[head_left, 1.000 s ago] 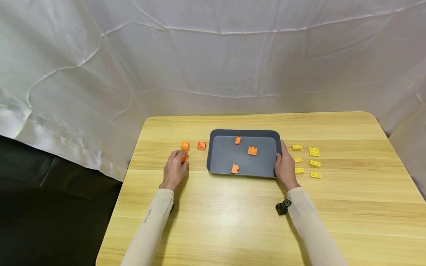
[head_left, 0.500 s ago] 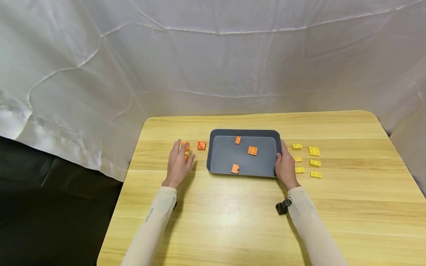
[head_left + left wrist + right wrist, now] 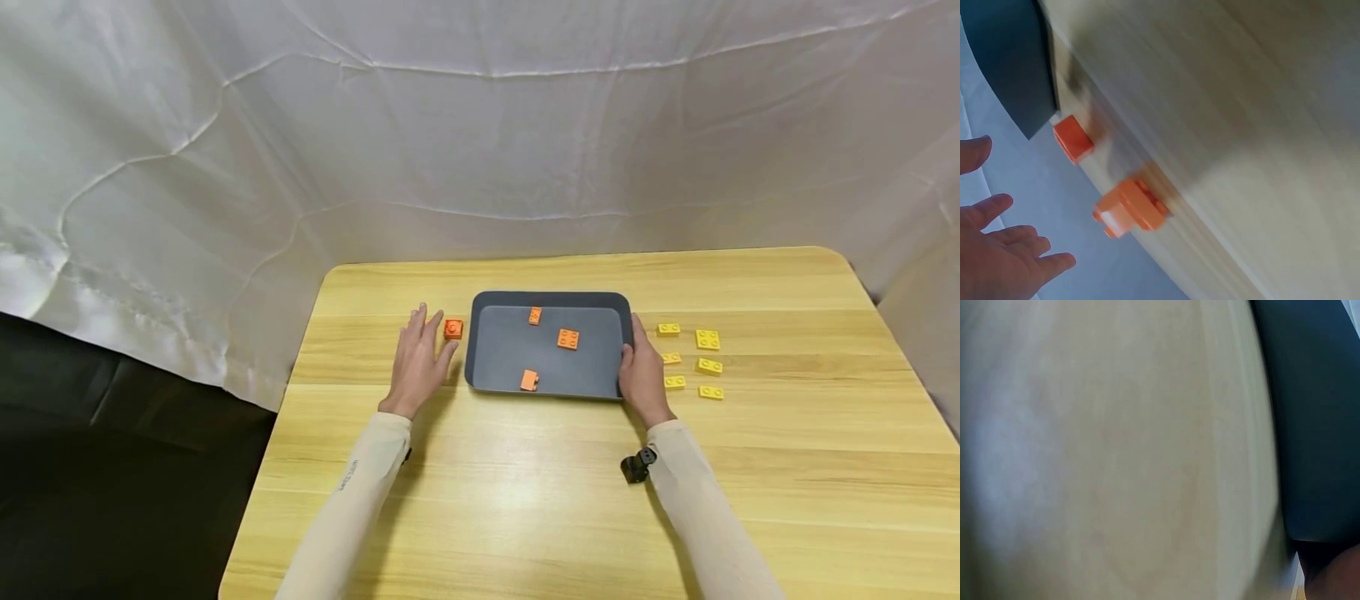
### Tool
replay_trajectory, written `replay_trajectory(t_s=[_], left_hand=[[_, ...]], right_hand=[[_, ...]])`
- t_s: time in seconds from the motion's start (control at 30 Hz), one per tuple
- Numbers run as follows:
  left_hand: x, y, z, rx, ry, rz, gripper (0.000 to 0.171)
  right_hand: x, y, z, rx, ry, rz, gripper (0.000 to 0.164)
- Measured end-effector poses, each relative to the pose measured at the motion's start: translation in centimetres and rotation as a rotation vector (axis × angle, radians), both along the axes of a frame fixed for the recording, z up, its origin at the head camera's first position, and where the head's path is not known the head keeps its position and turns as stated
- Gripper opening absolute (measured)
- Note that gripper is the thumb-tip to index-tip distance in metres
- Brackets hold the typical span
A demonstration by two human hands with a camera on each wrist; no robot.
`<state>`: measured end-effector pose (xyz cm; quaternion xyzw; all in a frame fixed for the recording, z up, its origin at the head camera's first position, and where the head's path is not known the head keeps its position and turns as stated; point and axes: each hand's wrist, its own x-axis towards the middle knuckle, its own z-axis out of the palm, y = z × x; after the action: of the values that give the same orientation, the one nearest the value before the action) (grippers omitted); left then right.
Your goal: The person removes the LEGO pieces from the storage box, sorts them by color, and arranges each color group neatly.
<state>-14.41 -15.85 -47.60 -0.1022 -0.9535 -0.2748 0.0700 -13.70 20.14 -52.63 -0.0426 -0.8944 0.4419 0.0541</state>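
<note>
My left hand [image 3: 418, 362] has its fingers spread and holds nothing, just left of a red-orange toy building brick [image 3: 453, 329]. Orange bricks [image 3: 1130, 207] show beside its fingers in the left wrist view, while in the head view the hand hides them. At the right end of a dark grey tray [image 3: 551, 392], my right hand [image 3: 645, 383] grips the rim, thumb at the inner edge and fingers along the outer side. Inside the tray lie a square orange brick [image 3: 568, 339], a small orange brick [image 3: 536, 316] at the back and another orange brick [image 3: 529, 381] at the front.
Several yellow bricks [image 3: 707, 340] lie on the wooden table [image 3: 517, 500] to the right of the tray, close by the right hand. A pale curtain [image 3: 480, 150] hangs behind the table's back edge.
My left hand has let go of an orange brick, spread its fingers and moved right, toward the red-orange brick. The right hand and tray have stayed in place.
</note>
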Motion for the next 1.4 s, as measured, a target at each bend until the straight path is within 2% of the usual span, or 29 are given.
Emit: replay_trajectory(t_s=[0.33,0.5,1.0,1.4], left_hand=[[-0.3,2.1,0.2,0.023,0.02,-0.033,0.057],[-0.5,3.5,0.2,-0.004,0.05,-0.07,0.056],[-0.6,7.1,0.1,-0.04,0.047,-0.161,0.057],[-0.8,11.1,0.2,-0.098,-0.024,-0.25,0.057]], right_hand=[[0.1,0.0,0.1,-0.001,0.001,-0.006,0.058],[0.2,0.0,0.1,0.001,0.01,-0.008,0.058],[-0.1,0.0,0.0,-0.022,-0.003,-0.003,0.059],[0.0,0.0,0.1,-0.028,-0.022,-0.012,0.059]])
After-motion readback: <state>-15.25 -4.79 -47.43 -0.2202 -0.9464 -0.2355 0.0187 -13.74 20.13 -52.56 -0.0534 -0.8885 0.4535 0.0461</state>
